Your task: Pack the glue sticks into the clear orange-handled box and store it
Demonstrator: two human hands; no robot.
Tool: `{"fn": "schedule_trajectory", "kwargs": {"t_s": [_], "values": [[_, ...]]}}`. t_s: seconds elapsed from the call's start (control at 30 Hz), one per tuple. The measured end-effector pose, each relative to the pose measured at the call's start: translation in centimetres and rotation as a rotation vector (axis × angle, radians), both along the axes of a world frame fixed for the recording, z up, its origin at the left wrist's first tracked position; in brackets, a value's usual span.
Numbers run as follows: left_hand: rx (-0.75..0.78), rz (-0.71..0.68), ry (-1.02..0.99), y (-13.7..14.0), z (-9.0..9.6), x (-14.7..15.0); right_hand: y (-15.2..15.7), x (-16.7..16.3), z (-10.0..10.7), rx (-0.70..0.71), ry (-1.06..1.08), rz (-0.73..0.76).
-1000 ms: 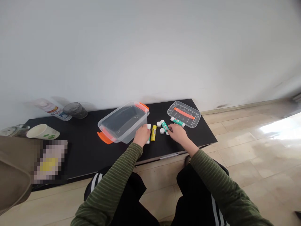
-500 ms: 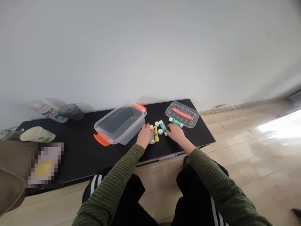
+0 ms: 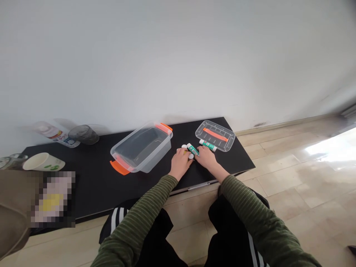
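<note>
My left hand (image 3: 180,163) is curled over the glue sticks on the black tabletop and mostly covers them. A bit of a yellow glue stick (image 3: 184,150) shows between its fingers, and white caps (image 3: 191,157) lie by its fingertips. Just to the right, my right hand (image 3: 206,157) has its thumb and fingers closed at the lower end of a green-and-white glue stick (image 3: 193,149). Another green glue stick (image 3: 208,145) lies just beyond its knuckles, against the clear lid (image 3: 219,128) with an orange handle.
A clear plastic box (image 3: 157,157) with orange latches stands uncovered left of my hands. Farther left on the black table (image 3: 94,185) are a dark glass (image 3: 83,134), a white spray can (image 3: 57,134) and a paper cup (image 3: 43,162). Part of another person (image 3: 16,207) shows at the left edge.
My left hand has shifted right, over the yellow glue stick and close to my right hand. The green glue stick by my right hand has moved slightly left and tilted more.
</note>
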State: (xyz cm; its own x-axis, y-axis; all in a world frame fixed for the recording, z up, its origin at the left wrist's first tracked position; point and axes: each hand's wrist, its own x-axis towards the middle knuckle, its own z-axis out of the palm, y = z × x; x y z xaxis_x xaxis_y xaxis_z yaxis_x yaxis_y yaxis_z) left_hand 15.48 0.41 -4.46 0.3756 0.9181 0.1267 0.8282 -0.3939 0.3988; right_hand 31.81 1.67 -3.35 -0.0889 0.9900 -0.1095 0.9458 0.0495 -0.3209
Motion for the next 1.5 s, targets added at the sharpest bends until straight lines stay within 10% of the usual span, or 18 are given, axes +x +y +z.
{"fn": "schedule_trajectory", "kwargs": {"t_s": [0.23,0.57,0.83,1.5], "values": [[-0.095,0.130,-0.278,1.0,0.6,-0.5,0.3,0.1,0.2,-0.015,-0.045,-0.008],[-0.762,0.372,-1.606,2.6,3.0,-3.1,-0.8,1.4,2.1,0.043,0.301,-0.097],[-0.778,0.315,-1.652,2.0,4.2,-3.1,-3.3,0.4,2.9,0.120,0.609,0.045],[-0.673,0.248,-1.523,1.2,4.2,-3.4,-3.8,0.6,3.5,0.254,0.538,0.109]]}}
